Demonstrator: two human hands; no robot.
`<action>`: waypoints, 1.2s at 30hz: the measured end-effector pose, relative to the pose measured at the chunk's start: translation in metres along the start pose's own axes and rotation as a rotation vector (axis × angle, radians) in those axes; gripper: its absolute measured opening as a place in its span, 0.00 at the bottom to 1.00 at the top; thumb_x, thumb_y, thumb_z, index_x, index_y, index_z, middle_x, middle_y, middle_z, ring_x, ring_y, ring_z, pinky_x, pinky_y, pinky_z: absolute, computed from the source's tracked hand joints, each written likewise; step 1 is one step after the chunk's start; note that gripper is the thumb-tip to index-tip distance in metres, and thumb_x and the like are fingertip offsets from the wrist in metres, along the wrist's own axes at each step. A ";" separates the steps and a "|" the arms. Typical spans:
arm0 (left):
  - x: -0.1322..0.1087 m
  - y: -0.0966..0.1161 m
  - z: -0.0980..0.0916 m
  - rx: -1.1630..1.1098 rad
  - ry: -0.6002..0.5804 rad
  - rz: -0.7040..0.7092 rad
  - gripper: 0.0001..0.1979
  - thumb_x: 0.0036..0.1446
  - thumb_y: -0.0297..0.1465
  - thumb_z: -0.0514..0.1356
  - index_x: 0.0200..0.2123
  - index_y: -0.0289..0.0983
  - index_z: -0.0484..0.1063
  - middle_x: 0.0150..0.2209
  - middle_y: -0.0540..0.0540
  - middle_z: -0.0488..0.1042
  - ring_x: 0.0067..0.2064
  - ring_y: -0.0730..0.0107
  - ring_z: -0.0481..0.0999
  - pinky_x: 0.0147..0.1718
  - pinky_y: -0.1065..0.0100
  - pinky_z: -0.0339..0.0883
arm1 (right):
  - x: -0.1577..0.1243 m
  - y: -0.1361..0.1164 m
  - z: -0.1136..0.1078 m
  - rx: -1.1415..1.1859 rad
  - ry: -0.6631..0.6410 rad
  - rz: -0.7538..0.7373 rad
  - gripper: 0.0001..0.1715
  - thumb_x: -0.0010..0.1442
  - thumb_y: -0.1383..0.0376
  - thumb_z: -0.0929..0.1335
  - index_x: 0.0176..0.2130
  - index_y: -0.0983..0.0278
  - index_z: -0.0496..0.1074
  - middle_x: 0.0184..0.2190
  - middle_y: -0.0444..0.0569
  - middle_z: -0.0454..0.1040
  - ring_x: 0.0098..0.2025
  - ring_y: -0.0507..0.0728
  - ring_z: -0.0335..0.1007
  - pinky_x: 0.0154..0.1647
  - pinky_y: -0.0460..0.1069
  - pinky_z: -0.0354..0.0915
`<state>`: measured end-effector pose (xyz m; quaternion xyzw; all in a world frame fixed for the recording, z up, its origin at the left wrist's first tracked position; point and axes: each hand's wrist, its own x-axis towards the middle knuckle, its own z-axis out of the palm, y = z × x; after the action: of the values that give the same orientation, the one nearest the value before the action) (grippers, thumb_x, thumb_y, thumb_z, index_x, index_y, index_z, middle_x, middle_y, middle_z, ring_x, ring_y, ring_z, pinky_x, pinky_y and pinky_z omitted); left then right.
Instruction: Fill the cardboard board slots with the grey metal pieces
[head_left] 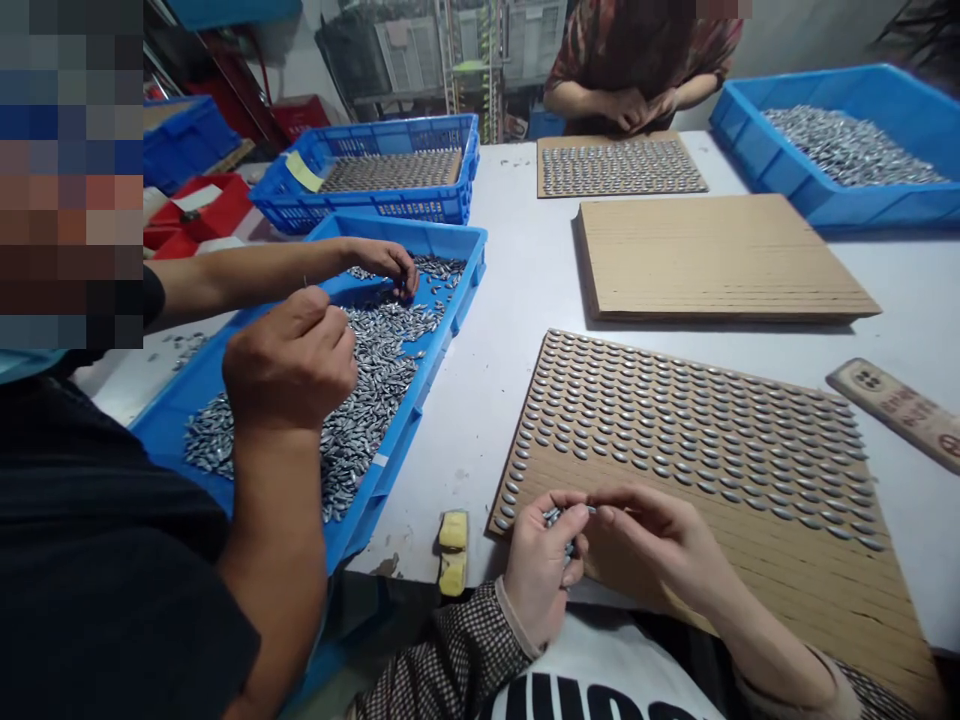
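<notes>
My left hand [538, 572] is curled shut around a small bunch of grey oval metal pieces [553, 516] at the near edge of a ridged cardboard board [780, 570]. My right hand [654, 538] pinches one of these pieces between thumb and forefinger, right against my left hand's fingertips. Both hands hover over the board's bare near-left part. Rows of the same metal pieces [675, 420] fill the board's far half, standing in its grooves.
A co-worker in black at the left has both hands [291, 360] in a blue bin [420, 380] of loose pieces. Another person [637, 100] works at a far board [619, 165]. A bare cardboard board [712, 255], two more blue bins [787, 160] and a wooden strip [900, 410] lie around.
</notes>
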<state>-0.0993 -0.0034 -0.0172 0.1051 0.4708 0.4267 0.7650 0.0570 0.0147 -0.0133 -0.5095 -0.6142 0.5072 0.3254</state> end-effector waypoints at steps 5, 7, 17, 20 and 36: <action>0.003 -0.003 0.002 -0.001 -0.011 -0.009 0.14 0.51 0.35 0.65 0.39 0.36 0.68 0.23 0.53 0.65 0.22 0.81 0.61 0.14 0.79 0.43 | -0.006 0.000 -0.002 0.013 -0.016 -0.101 0.08 0.64 0.63 0.65 0.39 0.61 0.74 0.35 0.48 0.75 0.37 0.54 0.72 0.38 0.47 0.68; 0.004 -0.003 0.002 -0.022 -0.009 -0.030 0.14 0.50 0.34 0.66 0.37 0.37 0.67 0.24 0.53 0.66 0.23 0.81 0.63 0.14 0.79 0.43 | -0.005 0.003 -0.003 -0.040 -0.007 -0.148 0.07 0.64 0.64 0.65 0.39 0.61 0.73 0.35 0.48 0.74 0.38 0.54 0.72 0.38 0.48 0.68; 0.009 0.000 0.007 0.065 -0.039 -0.046 0.19 0.51 0.35 0.65 0.44 0.31 0.73 0.25 0.50 0.67 0.23 0.81 0.62 0.13 0.79 0.43 | -0.008 0.020 -0.003 -0.361 0.127 -0.376 0.11 0.64 0.67 0.64 0.46 0.60 0.72 0.43 0.53 0.73 0.44 0.56 0.72 0.41 0.49 0.71; 0.010 0.000 0.009 0.081 -0.031 -0.037 0.19 0.51 0.36 0.65 0.44 0.31 0.73 0.23 0.51 0.65 0.23 0.80 0.60 0.14 0.78 0.42 | -0.011 0.027 0.002 -0.469 0.215 -0.389 0.13 0.64 0.68 0.64 0.47 0.59 0.73 0.44 0.54 0.72 0.44 0.56 0.73 0.41 0.49 0.70; 0.017 0.002 0.011 0.087 -0.007 -0.054 0.17 0.51 0.42 0.65 0.35 0.37 0.64 0.28 0.52 0.67 0.21 0.84 0.60 0.13 0.80 0.40 | 0.004 0.005 -0.016 0.016 -0.072 0.024 0.11 0.64 0.60 0.65 0.38 0.62 0.75 0.34 0.48 0.77 0.36 0.54 0.73 0.36 0.47 0.68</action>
<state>-0.0881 0.0130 -0.0210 0.1268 0.4888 0.3849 0.7726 0.0717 0.0232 -0.0145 -0.4957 -0.6152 0.5339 0.3013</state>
